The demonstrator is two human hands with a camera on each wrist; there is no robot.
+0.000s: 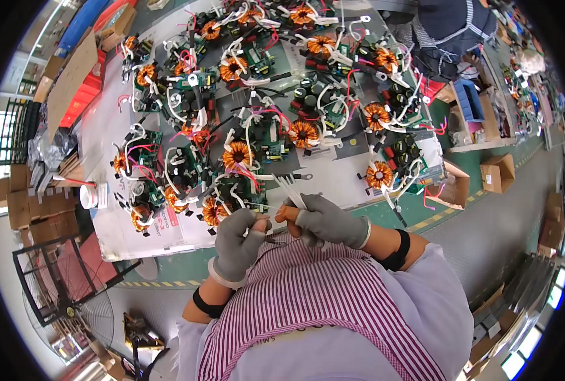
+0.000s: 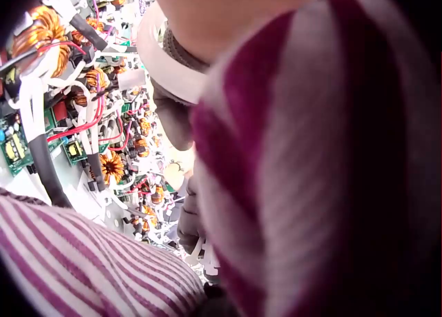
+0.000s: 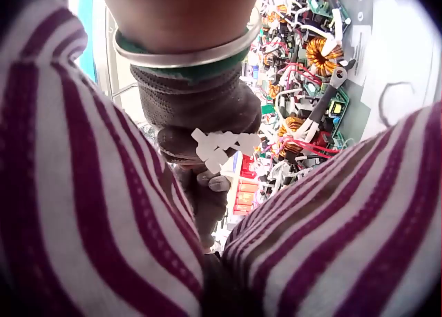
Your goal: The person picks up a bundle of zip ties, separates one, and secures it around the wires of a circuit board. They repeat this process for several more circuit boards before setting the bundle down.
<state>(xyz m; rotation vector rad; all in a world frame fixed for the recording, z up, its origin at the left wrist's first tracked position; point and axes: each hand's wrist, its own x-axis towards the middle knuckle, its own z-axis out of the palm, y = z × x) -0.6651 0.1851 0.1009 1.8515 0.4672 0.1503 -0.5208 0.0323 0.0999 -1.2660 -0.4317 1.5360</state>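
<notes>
My right hand (image 1: 324,221), in a grey fingerless glove, grips a bundle of white cable ties (image 1: 289,192). Their strips fan up past the fingers in the head view, and their square heads (image 3: 217,148) stick out below the glove in the right wrist view. Close beside it, my gloved left hand (image 1: 239,242) has curled fingers, thumb and forefinger pinched together at a thin white cable tie (image 1: 268,206) that spans toward the right hand. Both hands are in front of the striped apron (image 1: 314,286), at the table's near edge. Apron cloth hides much of the left wrist view.
Circuit boards with copper-wound toroid coils (image 1: 238,155) and loose white, red and black leads cover much of the table (image 1: 108,238). A white tub (image 1: 89,196) stands at its left edge. Cardboard boxes (image 1: 497,173) are at the right, a floor fan (image 1: 69,311) at lower left.
</notes>
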